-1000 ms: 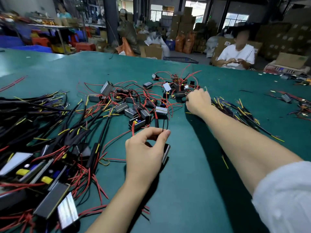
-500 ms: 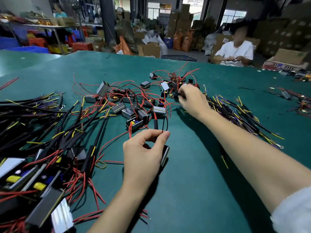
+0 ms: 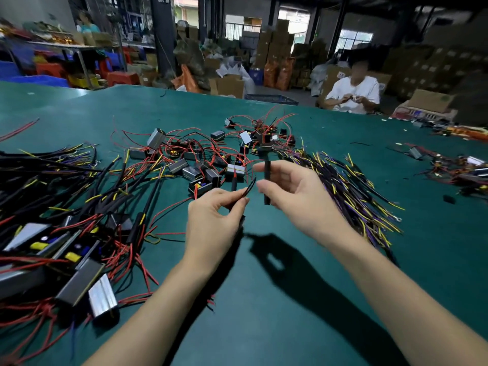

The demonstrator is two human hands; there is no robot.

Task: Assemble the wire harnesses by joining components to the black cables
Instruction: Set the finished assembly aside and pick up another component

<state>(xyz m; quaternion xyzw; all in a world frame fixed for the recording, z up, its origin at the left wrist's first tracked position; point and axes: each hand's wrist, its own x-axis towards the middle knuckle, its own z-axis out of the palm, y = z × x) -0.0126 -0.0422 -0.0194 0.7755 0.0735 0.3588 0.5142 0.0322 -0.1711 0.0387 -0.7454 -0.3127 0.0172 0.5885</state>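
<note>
Blurred black tube (image 3: 267, 180) in right hand (image 3: 298, 196), grip unclear.

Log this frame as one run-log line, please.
left hand: pinches black wire end | right hand: holds black sleeve upright | ends apart, not yet joined

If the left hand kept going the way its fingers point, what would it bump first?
Probably the right hand. The left hand pinches a thin black piece aimed up and right, and its tip nearly meets the right hand's fingers. Depth is hard to judge, though.
</note>
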